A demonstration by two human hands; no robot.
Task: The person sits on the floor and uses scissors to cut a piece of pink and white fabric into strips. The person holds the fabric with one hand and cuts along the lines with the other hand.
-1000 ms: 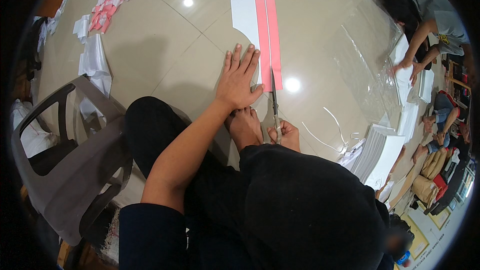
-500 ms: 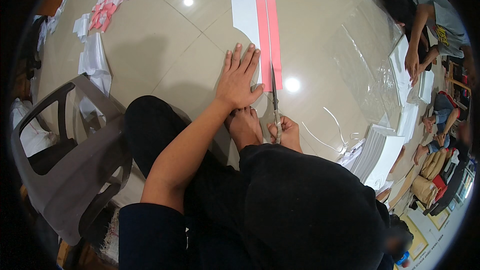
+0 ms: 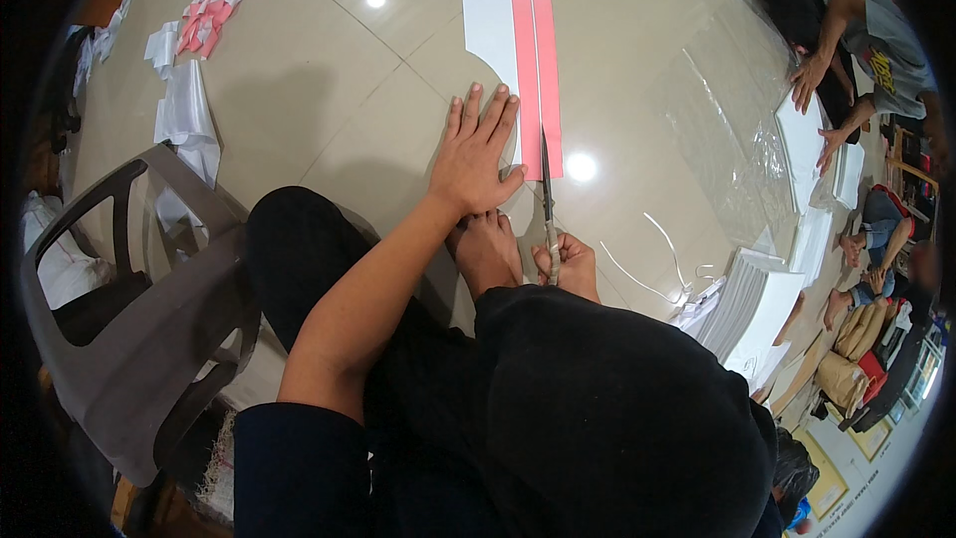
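Note:
On the tiled floor in front of me lies a long white piece of paper or cloth, I cannot tell which, with a curved left edge. Two pink strips run along its right side, parted by a thin white line. My left hand is spread flat over the white piece's lower part, its fingertips by the strips. In my right hand are long scissors, gripped by their wrapped handles. Their blades reach up over the near end of the pink strips. My bare foot is between the two hands.
A grey plastic chair stands left. Pink and white scraps lie far left. To the right are thin white strips, a thick white stack and clear plastic sheeting. A co-worker bends over white sheets at far right.
The co-worker's hands at the right have moved apart over the white sheets. My hands, the scissors and the pink-striped piece look almost the same.

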